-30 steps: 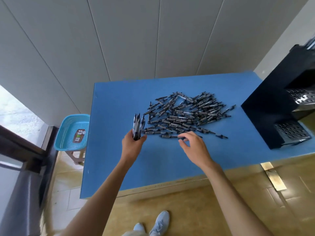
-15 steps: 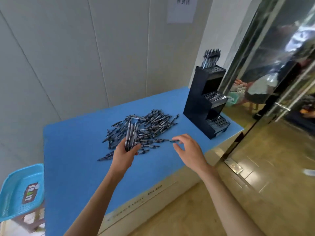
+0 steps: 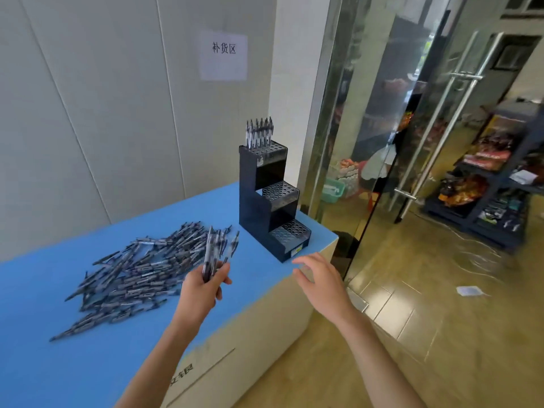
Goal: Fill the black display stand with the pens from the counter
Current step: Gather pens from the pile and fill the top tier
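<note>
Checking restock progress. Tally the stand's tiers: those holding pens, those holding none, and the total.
Tiers with pens: 1 (top tier, partly filled)
Tiers with none: 2 (middle tier, bottom tier)
Total: 3 tiers on the stand

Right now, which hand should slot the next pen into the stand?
Right. The right hand is open and empty, close to the stand. The left hand is shut around the bundle of pens, so it can feed them across.
</note>
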